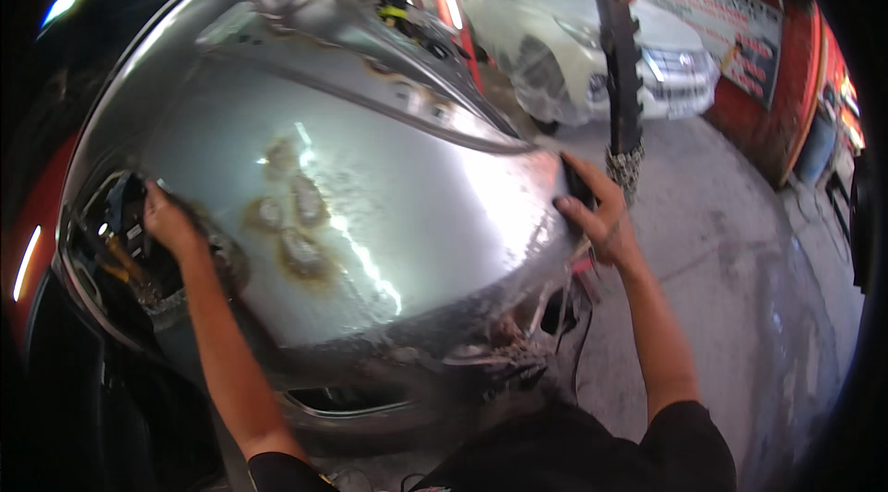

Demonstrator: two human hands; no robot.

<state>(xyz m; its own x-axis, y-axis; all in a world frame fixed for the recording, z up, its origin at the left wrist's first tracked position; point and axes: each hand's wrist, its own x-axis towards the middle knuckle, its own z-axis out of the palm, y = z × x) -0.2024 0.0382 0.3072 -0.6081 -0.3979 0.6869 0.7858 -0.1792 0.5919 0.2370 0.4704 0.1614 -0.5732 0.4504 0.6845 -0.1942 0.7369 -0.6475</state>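
A silver-grey car body panel (416,196) spreads in front of me, with several brown scorched spots (301,205) around its middle. At its left, beside an opening (125,242) with dark parts inside, is my left hand (173,222). Its fingers are curled at the rim, and what they hold is hidden. My right hand (603,215) is closed at the panel's right end, thumb and fingers on either side of a dark piece (575,179). Whether that piece is part of the panel or separate, I cannot tell.
Beyond the panel stands a whitish, dusty-looking car (573,39). A dark notched upright post (620,67) with a chain (625,168) rises past my right hand. Grey concrete floor (703,289) lies to the right, a blue cylinder (816,150) by the red wall.
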